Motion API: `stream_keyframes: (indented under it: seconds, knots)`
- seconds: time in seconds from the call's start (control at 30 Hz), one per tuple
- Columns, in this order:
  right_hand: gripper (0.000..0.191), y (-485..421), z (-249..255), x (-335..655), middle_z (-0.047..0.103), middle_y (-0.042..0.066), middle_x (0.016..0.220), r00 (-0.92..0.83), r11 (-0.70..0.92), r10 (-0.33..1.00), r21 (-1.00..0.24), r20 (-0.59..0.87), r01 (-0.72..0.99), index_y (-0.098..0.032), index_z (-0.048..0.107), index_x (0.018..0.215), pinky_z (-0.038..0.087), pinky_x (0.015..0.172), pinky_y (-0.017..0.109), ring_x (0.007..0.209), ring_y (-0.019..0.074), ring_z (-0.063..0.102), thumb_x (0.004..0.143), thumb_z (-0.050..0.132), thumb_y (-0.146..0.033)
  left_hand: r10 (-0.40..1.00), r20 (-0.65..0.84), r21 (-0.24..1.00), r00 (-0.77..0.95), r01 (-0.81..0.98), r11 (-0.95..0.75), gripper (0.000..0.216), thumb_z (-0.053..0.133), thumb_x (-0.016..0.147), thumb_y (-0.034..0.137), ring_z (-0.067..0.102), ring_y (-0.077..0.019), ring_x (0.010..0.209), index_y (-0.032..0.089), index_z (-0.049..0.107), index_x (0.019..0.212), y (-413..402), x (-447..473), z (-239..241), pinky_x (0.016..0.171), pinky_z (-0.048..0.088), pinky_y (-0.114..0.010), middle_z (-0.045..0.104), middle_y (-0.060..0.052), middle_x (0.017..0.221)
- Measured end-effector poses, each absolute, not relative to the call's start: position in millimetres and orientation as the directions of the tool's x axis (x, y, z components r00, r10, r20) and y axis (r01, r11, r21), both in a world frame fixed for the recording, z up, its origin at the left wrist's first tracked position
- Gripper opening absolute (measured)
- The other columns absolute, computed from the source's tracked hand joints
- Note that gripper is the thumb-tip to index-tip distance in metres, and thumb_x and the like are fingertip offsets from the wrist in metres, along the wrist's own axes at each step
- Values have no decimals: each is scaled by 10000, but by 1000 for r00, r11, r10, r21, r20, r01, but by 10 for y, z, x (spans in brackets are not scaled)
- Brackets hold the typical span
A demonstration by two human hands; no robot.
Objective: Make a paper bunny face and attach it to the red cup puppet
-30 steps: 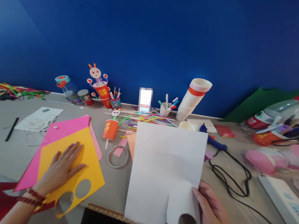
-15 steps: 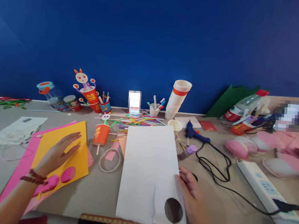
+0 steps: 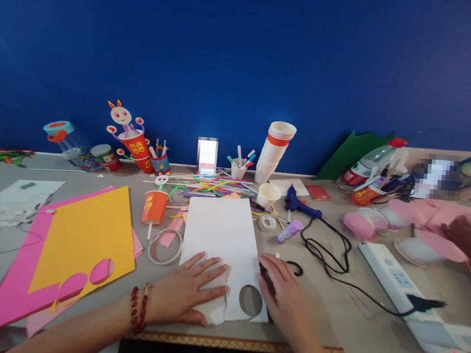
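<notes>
A white sheet of paper [image 3: 219,224] lies flat in front of me, with a round hole cut near its lower right corner and a slit beside it. Across its lower left part my left hand [image 3: 188,292] rests palm down, fingers spread. At the sheet's right edge is my right hand [image 3: 287,297], its fingers stretched and the thumb apart near the hole. Just beyond its knuckles a black loop [image 3: 295,268] shows, perhaps a scissors handle, the rest hidden. Left of the sheet are a roll of tape [image 3: 151,247] and an orange paper cup [image 3: 154,205].
Yellow [image 3: 88,230] and pink card [image 3: 10,295] lie left. Straws [image 3: 214,188] and stacked cups [image 3: 272,157] stand behind. To the right are a glue gun [image 3: 301,203], its cord, a glue stick [image 3: 290,232] and a power strip [image 3: 398,290]. Another person's hand [image 3: 469,238] touches pink pieces.
My left hand has moved right, from the yellow card onto the white sheet. The sheet has been drawn nearer to me, uncovering a small tape roll. My right hand stays by its right edge.
</notes>
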State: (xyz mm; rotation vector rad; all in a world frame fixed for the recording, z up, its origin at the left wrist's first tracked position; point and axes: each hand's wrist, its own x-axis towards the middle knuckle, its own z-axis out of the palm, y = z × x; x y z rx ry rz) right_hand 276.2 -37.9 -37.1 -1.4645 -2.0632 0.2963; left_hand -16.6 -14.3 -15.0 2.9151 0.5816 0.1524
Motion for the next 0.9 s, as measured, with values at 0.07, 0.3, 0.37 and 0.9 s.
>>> stream_keyframes:
  seconds: [0.07,0.3,0.37,0.9]
  knots:
    - [314,-417,-403,2859,638,128,1245,-293,421,888,-372,354,827,-196,578,1246,505,984,500,1148,295,596,957,456,-213,398,63,172,915,383,-908,703,448,898,653,269,-318,1454,277,354,1484,-127,-179,-201,1187,160,-535,353,-113,1567]
    - [304,-416,-429,2985,666,135,1199,-342,449,853,-222,393,865,-159,618,1189,544,937,456,1097,278,630,973,406,-179,354,89,143,931,340,-930,726,456,873,685,259,-356,1450,300,351,1480,-186,-39,-186,1159,60,-640,324,-127,1578]
    - [298,-371,-354,2954,670,129,1192,-324,432,861,-227,393,873,-167,628,1175,555,918,428,1080,265,640,977,406,-183,314,84,145,946,300,-943,729,450,874,689,267,-349,1448,296,350,1480,-186,2,-184,1161,47,-640,334,-123,1575]
    - [254,374,54,2430,485,204,1454,-80,82,996,71,-25,994,-135,649,1039,558,626,330,769,233,740,984,431,-254,357,111,225,928,326,-918,652,491,886,641,287,-329,1446,306,415,1440,-185,-4,-205,1171,66,-630,430,-118,1514]
